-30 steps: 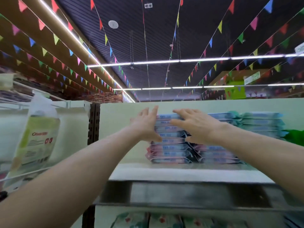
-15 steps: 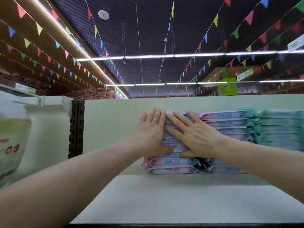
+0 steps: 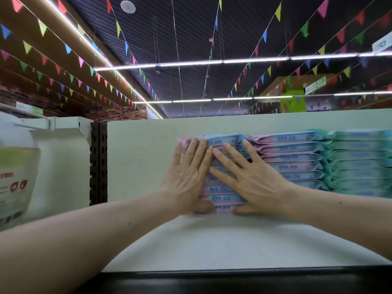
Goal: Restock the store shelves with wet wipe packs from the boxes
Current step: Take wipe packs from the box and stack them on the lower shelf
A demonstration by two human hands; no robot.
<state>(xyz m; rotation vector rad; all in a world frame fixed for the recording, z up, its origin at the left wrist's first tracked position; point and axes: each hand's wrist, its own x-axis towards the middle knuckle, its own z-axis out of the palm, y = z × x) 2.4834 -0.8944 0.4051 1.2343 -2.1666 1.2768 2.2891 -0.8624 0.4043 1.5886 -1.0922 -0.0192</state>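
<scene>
Held flat with straight fingers, gripping nothing, the left hand (image 3: 188, 177) and right hand (image 3: 252, 179) are pressed on the pink-and-blue soft-plastic wet wipe stack (image 3: 220, 198), set toward the white shelf (image 3: 212, 247)'s back edge beside a matching stack (image 3: 290, 158); squaring-up is judged underway, with fresh packs needed next.

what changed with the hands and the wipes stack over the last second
The left hand moved in from the left edge and the right hand slid down from the top of the wet wipe stack; both now press flat, side by side, on its front. Nothing gripped or released. The neighbouring stacks and the shelf stayed put.
</scene>
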